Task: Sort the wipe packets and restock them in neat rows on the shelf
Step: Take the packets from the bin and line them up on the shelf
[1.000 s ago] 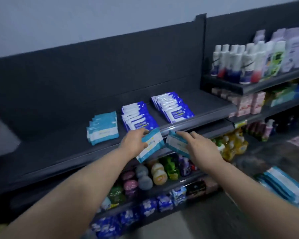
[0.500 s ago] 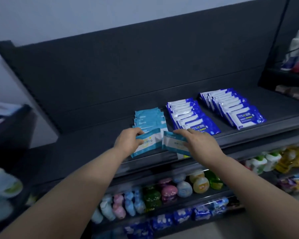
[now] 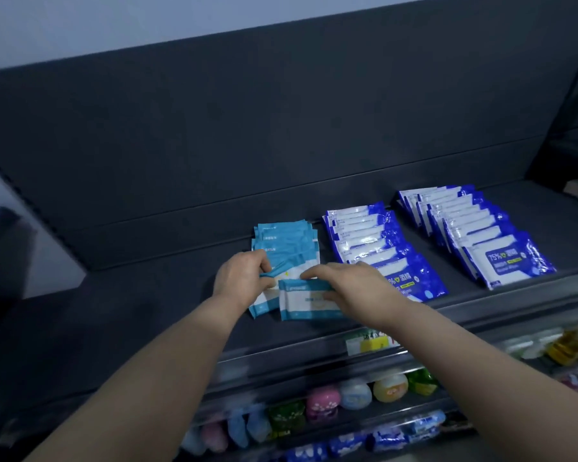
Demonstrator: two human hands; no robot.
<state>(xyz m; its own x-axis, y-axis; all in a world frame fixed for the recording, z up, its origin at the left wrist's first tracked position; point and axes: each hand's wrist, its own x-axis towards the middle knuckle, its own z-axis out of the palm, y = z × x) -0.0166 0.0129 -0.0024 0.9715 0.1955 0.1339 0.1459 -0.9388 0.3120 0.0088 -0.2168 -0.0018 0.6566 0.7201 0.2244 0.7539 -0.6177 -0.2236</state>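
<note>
Setting down on the shelf [image 3: 141,315]: left hand [image 3: 242,278] pinches one light-blue packet [image 3: 262,304], right hand [image 3: 357,288] grips a second packet [image 3: 306,305] at its three o'clock, both at six o'clock of the pale row [image 3: 287,241], so best overlap them squarely, edges flush.

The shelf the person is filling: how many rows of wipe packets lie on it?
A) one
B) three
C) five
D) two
B: the light blue row lies on the left, with the middle dark blue row and the right dark blue row beside it, all on the same shelf.
</note>
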